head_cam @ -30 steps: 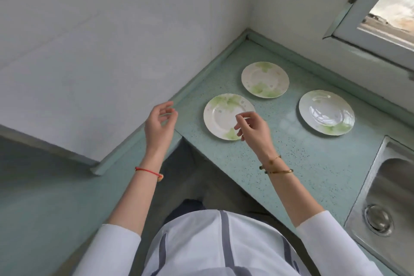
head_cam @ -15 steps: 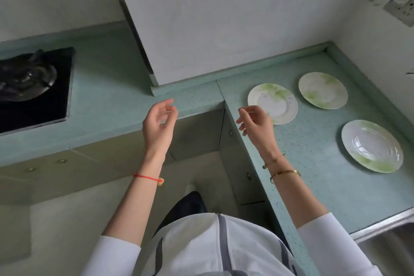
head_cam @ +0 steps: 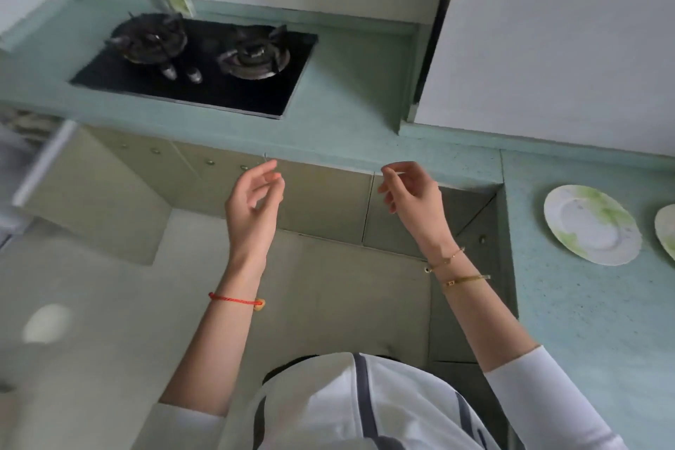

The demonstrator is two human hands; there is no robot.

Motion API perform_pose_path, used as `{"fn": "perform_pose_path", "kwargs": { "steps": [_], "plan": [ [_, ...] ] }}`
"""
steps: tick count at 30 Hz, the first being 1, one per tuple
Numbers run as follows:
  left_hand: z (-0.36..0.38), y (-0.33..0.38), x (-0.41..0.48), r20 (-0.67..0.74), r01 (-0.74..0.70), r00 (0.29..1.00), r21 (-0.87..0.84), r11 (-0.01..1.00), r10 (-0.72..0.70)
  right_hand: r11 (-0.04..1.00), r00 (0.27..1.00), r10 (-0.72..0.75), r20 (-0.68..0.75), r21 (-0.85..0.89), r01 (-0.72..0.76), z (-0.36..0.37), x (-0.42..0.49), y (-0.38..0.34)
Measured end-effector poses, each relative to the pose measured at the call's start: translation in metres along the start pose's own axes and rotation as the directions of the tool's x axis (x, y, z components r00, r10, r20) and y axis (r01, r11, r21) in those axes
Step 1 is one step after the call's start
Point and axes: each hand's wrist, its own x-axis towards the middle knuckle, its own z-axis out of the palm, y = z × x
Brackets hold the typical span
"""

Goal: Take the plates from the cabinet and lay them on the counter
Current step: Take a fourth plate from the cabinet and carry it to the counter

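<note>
A pale green speckled counter [head_cam: 365, 84] runs in an L under white walls, with beige cabinet doors [head_cam: 321, 201] below it, a beige floor [head_cam: 109, 303], and a black two-burner gas hob [head_cam: 204, 66] set into the far run. On the right-hand run lies a white plate with green leaf marks [head_cam: 591, 225], and the edge of a second plate [head_cam: 666, 230] shows just beside it at the frame's border. Both hands are raised in front of the cabinet doors holding nothing, the left hand [head_cam: 254, 205] and right hand [head_cam: 412, 194] each with fingers loosely curled and slightly apart.

Bare counter [head_cam: 358, 91] between stove [head_cam: 204, 62] and plates [head_cam: 591, 225] (both well apart).
</note>
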Motion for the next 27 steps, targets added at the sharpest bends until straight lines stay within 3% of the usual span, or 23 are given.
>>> {"fn": "perform_pose_path", "kwargs": {
  "steps": [15, 27],
  "plan": [
    [-0.264, -0.008, -0.044, -0.417, -0.028, 0.909, -0.008, 1.0, 0.022, 0.991, 0.909, -0.135, 0.395, 0.036, 0.131, 0.239, -0.102, -0.05],
    [-0.364, -0.025, -0.083, -0.657, 0.014, 0.754, 0.026, 1.0, 0.007, 0.985, 0.767, -0.161, 0.621, 0.051, 0.165, 0.347, -0.152, -0.067]
  ]
}}
